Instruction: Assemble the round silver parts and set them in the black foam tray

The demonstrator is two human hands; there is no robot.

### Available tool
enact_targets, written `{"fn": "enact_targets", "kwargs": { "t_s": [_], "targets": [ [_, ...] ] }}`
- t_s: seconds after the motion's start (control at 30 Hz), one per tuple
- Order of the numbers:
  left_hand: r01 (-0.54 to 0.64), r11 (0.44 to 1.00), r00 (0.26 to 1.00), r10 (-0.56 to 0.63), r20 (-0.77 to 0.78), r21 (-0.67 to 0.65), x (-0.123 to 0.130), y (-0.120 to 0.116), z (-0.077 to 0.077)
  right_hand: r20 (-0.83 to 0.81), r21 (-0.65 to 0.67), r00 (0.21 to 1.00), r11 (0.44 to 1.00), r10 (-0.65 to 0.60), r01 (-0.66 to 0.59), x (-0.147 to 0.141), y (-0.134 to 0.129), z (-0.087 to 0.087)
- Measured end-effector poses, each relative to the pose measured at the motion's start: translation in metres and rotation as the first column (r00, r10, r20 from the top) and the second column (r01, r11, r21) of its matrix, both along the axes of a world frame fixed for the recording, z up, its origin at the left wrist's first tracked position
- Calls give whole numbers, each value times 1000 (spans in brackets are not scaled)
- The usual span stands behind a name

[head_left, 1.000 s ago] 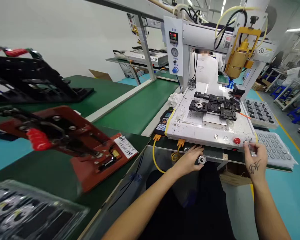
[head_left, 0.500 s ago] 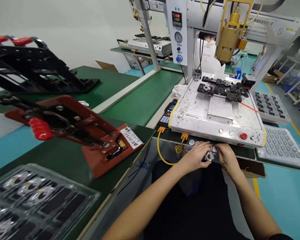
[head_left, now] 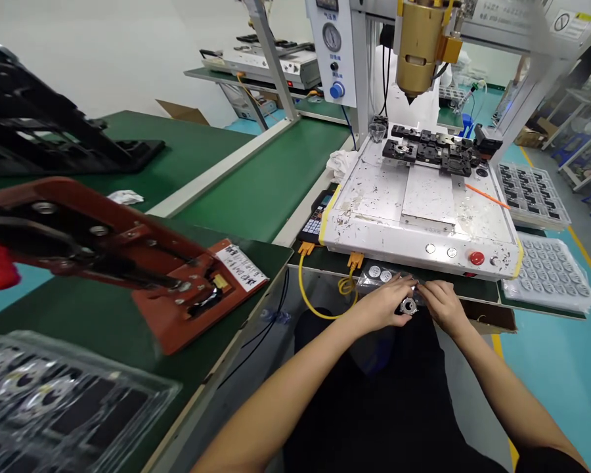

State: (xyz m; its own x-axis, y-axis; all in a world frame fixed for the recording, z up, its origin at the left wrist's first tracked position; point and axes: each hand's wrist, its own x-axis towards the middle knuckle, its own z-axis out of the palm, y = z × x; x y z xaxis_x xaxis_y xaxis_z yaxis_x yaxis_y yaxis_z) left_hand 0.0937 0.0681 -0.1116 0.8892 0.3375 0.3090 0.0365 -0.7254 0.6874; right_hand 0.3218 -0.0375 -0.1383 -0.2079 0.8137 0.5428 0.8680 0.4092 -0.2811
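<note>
My left hand (head_left: 388,303) is closed around a small round silver part with a dark centre (head_left: 408,306), which shows between thumb and fingers. Close beside it, my right hand (head_left: 443,305) has its fingers bent together, the tips meeting the left fingertips at the part's upper edge. Whatever the right fingertips pinch is too small to make out. Under and behind the left hand lies a clear plastic sheet with round white pieces (head_left: 374,272), partly covered by the hand.
Ahead stands a white dispensing machine (head_left: 394,243) with a gold nozzle head (head_left: 416,59) above a black fixture (head_left: 433,154). A red toggle-clamp press (head_left: 162,309) and a clear parts tray (head_left: 142,410) are at left. Sheets of round pieces (head_left: 546,269) lie at right.
My right hand has drawn in from the sheet of round pieces to the silver part. The left hand keeps hold of the part. The whole view has shifted slightly.
</note>
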Motion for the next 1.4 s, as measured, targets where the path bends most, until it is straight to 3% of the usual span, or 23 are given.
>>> {"fn": "enact_targets", "kwargs": {
  "t_s": [0.2,0.33,0.43,0.53,0.77,0.87,0.97,1.1,1.2,1.27,1.33,1.4],
  "targets": [
    [45,998,996,-48,-73,-52,-6,6,9,-48,90,999,996,19,-14,-14,-32,-11],
    [-54,995,998,51,-42,-79,1,13,8,-71,81,997,996,-37,43,-25,-52,-2],
    [-122,988,992,120,-27,-96,8,21,5,-71,18,995,998,-66,67,-28,-46,6],
    [-91,994,996,90,-21,-54,4,26,7,-70,-57,994,995,-85,81,-28,-33,10],
    [-127,990,991,124,48,65,-26,7,16,-142,-96,962,970,-234,222,-32,-20,13],
    [-178,979,984,177,14,97,-21,2,16,-335,-130,899,959,-281,251,-30,-19,21],
    [-241,961,970,245,-10,139,-9,1,16,-521,-197,768,928,-372,317,-25,-21,32],
    [-294,944,955,298,-5,153,3,-2,23,-567,-305,704,903,-427,301,-21,-27,55],
    [-313,950,949,312,48,11,0,-9,33,-612,-408,670,894,-420,188,-26,-31,80],
    [-293,926,948,314,55,-237,-8,-17,41,-653,-453,639,886,-405,98,-34,-31,96],
    [-242,804,944,324,58,-543,-18,-27,49,-714,-462,580,886,-392,30,-43,-30,108],
    [-165,610,932,354,80,-775,-29,-36,57,-786,-473,469,881,-402,-37,-52,-27,115]
  ]
}}
